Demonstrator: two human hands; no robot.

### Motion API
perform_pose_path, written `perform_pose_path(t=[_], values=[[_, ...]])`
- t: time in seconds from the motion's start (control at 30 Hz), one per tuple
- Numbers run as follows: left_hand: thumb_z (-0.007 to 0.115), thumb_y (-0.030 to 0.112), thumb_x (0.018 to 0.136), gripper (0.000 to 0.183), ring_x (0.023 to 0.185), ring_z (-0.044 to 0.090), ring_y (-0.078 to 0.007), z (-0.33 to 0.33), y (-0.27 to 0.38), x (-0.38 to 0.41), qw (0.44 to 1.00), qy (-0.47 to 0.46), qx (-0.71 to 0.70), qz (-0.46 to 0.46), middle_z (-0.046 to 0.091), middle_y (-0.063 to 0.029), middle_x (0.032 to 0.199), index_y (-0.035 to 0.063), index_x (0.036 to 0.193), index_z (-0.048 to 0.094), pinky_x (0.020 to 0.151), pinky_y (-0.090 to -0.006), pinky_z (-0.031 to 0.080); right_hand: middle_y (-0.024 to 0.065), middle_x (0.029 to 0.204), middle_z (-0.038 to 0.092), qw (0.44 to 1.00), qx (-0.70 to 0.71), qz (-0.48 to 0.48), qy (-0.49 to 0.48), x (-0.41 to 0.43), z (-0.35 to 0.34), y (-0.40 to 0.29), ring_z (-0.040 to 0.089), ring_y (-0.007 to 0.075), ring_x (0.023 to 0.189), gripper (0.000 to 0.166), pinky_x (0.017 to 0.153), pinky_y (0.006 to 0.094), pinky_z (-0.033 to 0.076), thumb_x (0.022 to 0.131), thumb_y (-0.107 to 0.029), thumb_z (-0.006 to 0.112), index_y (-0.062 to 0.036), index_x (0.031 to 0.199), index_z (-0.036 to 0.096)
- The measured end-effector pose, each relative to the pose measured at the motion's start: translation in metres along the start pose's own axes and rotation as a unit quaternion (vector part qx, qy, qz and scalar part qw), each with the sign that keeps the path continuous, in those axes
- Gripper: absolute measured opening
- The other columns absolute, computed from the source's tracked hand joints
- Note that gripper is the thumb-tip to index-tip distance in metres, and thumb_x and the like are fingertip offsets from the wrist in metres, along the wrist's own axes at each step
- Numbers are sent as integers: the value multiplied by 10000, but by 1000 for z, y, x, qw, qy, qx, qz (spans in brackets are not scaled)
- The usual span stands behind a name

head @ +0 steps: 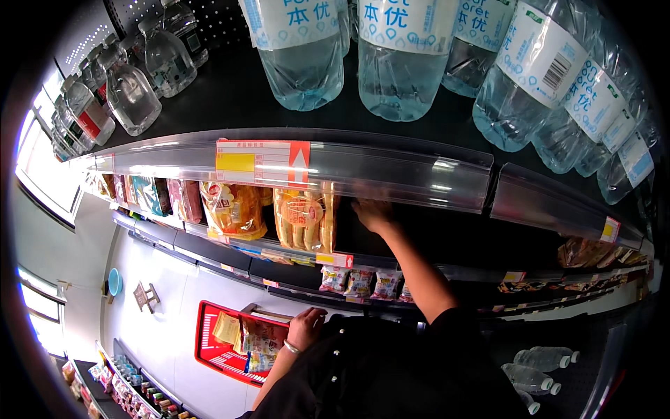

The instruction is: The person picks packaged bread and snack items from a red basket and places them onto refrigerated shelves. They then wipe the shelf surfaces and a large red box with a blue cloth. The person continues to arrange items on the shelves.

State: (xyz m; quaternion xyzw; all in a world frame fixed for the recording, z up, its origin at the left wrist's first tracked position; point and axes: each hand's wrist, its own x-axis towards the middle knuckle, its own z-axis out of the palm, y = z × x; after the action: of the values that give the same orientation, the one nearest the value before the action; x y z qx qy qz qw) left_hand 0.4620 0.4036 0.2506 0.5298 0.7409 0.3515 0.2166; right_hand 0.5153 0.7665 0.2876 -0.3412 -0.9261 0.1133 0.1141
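My right hand (374, 212) reaches into the shelf below the bottled water, in the dark gap right of a clear bag of long bread rolls (305, 217). Its fingers are blurred and partly behind the transparent price strip (387, 175), so whether they hold anything is hidden. My left hand (306, 326), a bangle on its wrist, is in front of my body with its fingers bent. Beside it is a red shopping basket (201, 335) with packaged goods (259, 335) inside. The basket's handle (269, 313) ends near this hand; I cannot tell if the hand grips it.
Large water bottles (403, 73) stand on the top shelf, smaller bottles (128, 91) at its left. More bagged bread (233, 209) lines the shelf below. Small snack packs (358, 283) sit lower down. A wooden stool (146, 297) is on the white floor (167, 262).
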Motion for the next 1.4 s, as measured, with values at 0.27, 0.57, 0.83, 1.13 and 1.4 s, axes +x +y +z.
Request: perform_pose_path(t=[0.27,0.57,0.83,1.13,1.4], values=[[634,80,853,126,833,670,-343,7,7,14,999,-33,1,20,681,-122,901,88,974,669,708,-420,543,113,1569,345,990,-6,-141,9,-82,-16,-1,286,305,1468,480,1187,524,217,937,-281,596,-209,1407,527],[634,86,870,129,831,673,-358,26,8,35,993,-95,0,66,680,-130,913,93,993,673,704,-425,547,83,1524,423,998,8,-2,61,-170,-54,77,384,290,1416,510,1141,493,320,856,-21,646,-204,1330,612],[645,110,867,132,839,665,-351,43,6,37,988,-119,24,96,670,-119,907,91,998,645,712,-431,546,119,1463,475,957,9,211,198,-282,-102,211,440,338,1356,529,1118,450,385,854,10,607,-204,1338,588],[646,155,887,113,833,661,-357,47,29,42,995,-88,6,48,680,-118,939,83,974,657,710,-432,538,147,1437,484,865,-228,417,162,-333,-123,315,485,376,1291,475,1016,490,449,919,-119,589,-163,1384,503],[630,128,877,148,882,640,-373,43,30,7,996,-48,29,-69,656,-159,947,71,1010,662,747,-443,535,189,1150,675,903,-82,407,113,-311,-108,325,638,409,1052,466,865,511,498,976,-501,481,-190,1303,599]])
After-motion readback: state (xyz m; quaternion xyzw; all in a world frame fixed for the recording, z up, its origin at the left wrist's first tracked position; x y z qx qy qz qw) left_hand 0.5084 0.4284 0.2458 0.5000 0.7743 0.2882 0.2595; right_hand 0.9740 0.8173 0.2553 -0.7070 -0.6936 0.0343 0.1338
